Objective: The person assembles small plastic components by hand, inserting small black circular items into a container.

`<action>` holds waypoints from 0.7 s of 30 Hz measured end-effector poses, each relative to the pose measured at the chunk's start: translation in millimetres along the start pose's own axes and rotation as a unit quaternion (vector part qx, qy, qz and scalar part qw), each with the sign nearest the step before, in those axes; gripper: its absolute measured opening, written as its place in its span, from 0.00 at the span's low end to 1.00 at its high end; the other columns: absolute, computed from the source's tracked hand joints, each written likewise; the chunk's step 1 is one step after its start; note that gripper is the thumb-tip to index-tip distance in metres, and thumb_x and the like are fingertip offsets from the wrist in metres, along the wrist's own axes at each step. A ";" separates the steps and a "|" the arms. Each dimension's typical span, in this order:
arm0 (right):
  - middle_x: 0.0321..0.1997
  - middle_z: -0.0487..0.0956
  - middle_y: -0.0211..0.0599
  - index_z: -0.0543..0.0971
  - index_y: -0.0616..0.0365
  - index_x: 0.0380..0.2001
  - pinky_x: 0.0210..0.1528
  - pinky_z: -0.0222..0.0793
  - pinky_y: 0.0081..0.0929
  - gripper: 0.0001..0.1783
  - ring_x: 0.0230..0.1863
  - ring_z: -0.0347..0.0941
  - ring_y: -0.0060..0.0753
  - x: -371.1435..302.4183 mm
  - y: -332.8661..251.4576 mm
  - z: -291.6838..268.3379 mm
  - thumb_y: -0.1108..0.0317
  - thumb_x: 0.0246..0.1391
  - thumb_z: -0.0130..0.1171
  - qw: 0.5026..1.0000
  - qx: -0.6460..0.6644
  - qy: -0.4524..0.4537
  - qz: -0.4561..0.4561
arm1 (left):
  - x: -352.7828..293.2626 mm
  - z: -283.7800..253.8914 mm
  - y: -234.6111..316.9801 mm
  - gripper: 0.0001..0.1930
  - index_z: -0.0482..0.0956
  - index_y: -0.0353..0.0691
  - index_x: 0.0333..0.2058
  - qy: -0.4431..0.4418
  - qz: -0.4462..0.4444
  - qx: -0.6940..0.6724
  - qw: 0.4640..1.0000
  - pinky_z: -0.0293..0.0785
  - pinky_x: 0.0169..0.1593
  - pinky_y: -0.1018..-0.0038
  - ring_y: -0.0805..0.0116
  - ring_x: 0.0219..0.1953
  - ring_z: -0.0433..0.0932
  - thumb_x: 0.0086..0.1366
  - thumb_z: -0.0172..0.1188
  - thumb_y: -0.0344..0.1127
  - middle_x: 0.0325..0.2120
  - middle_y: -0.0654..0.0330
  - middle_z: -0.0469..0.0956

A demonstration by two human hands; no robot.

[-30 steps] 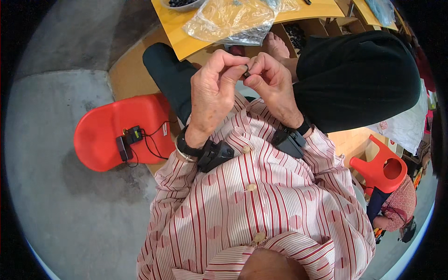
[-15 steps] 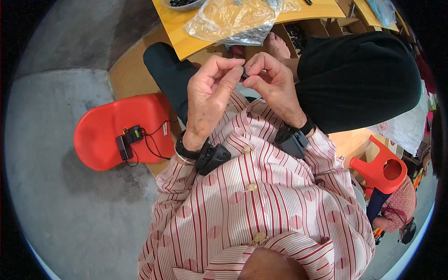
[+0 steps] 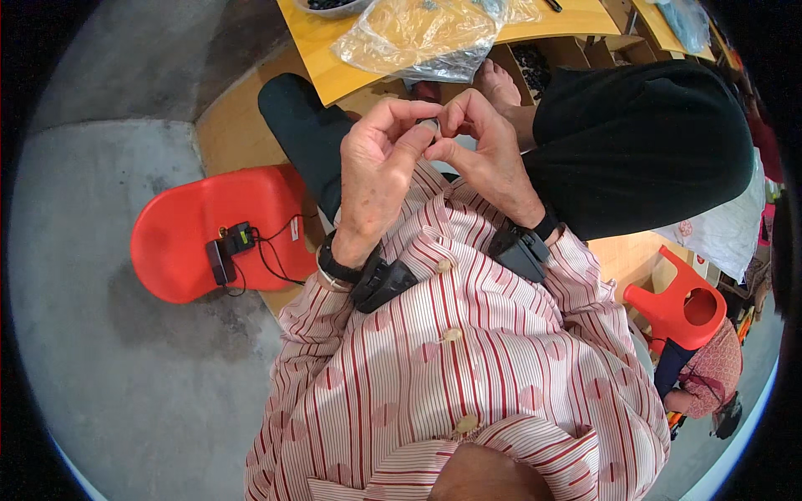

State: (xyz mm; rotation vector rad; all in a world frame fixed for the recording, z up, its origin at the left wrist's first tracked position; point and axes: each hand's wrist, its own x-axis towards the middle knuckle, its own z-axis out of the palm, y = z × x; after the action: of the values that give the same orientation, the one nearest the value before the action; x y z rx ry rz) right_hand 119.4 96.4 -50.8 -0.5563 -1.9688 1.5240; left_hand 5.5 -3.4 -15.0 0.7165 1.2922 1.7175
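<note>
In front of my lap, both hands are raised with their fingertips meeting. My left hand is closed in a pinch, thumb against forefinger. Between them sits a small black piece, mostly covered by the fingertips, so its exact kind cannot be made out. My right hand has its thumb and forefinger curled together at the same piece, from the other side. Just beyond the hands, a crumpled clear plastic bag lies on the yellow wooden table.
A bowl of small black pieces stands at the table's far left. On my left, a red stool carries a small black device with cables. Beyond my knee, wooden compartments hold dark pieces. Another red stool and a person are at right.
My right thumb has slid lower and nearer my left thumb, and the fingers have turned slightly around the small black piece. Less of the piece shows now.
</note>
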 end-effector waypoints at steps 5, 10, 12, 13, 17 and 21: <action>0.29 0.71 0.34 0.68 0.59 0.31 0.33 0.68 0.26 0.26 0.31 0.69 0.30 2.9 -8.7 -2.3 0.55 0.40 0.70 0.994 -0.090 -0.027 -0.050 | 2.0 -4.7 -1.7 0.10 0.75 0.29 0.41 0.021 -0.041 -0.011 0.999 0.72 0.40 0.82 0.77 0.34 0.76 0.60 0.54 0.20 0.33 0.58 0.78; 0.30 0.73 0.41 0.69 0.59 0.35 0.32 0.69 0.33 0.29 0.33 0.73 0.42 3.4 -20.1 -5.4 0.46 0.42 0.65 0.964 -0.239 -0.070 -0.097 | 3.4 -16.7 5.6 0.12 0.73 0.29 0.43 -0.011 -0.096 0.034 0.995 0.71 0.40 0.81 0.77 0.34 0.73 0.61 0.56 0.23 0.32 0.61 0.76; 0.31 0.73 0.42 0.69 0.59 0.37 0.32 0.69 0.36 0.30 0.34 0.74 0.45 3.5 -22.3 -5.1 0.45 0.43 0.63 0.953 -0.272 -0.094 -0.098 | 3.2 -21.9 8.3 0.13 0.72 0.29 0.44 -0.027 -0.110 0.059 0.992 0.70 0.40 0.81 0.77 0.34 0.73 0.60 0.57 0.24 0.32 0.61 0.76; 0.31 0.73 0.41 0.69 0.59 0.37 0.32 0.69 0.33 0.31 0.32 0.73 0.42 3.6 -22.7 -5.1 0.42 0.43 0.62 0.942 -0.299 -0.094 -0.122 | 2.7 -23.2 10.2 0.14 0.71 0.28 0.44 -0.036 -0.108 0.066 0.991 0.71 0.39 0.81 0.77 0.33 0.74 0.59 0.57 0.23 0.30 0.60 0.77; 0.30 0.74 0.42 0.70 0.60 0.38 0.29 0.71 0.34 0.29 0.33 0.75 0.43 6.8 -39.4 -6.0 0.46 0.45 0.61 0.899 -0.381 -0.127 -0.173 | 2.2 -28.1 18.9 0.17 0.67 0.29 0.45 -0.063 -0.102 0.139 0.983 0.70 0.37 0.81 0.77 0.30 0.74 0.57 0.59 0.25 0.27 0.60 0.77; 0.27 0.74 0.40 0.71 0.62 0.37 0.28 0.71 0.33 0.28 0.31 0.75 0.42 7.2 -44.9 -6.2 0.47 0.45 0.61 0.885 -0.398 -0.136 -0.201 | 1.5 -23.0 29.9 0.18 0.67 0.29 0.45 -0.070 -0.102 0.149 0.981 0.70 0.37 0.81 0.78 0.30 0.73 0.56 0.60 0.25 0.26 0.60 0.77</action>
State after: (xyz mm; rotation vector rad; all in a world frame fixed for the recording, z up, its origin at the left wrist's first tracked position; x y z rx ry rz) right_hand 119.2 93.8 -5.0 -0.2081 -2.7054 0.5103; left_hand -22.9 -16.0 6.5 0.8296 1.4848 1.3011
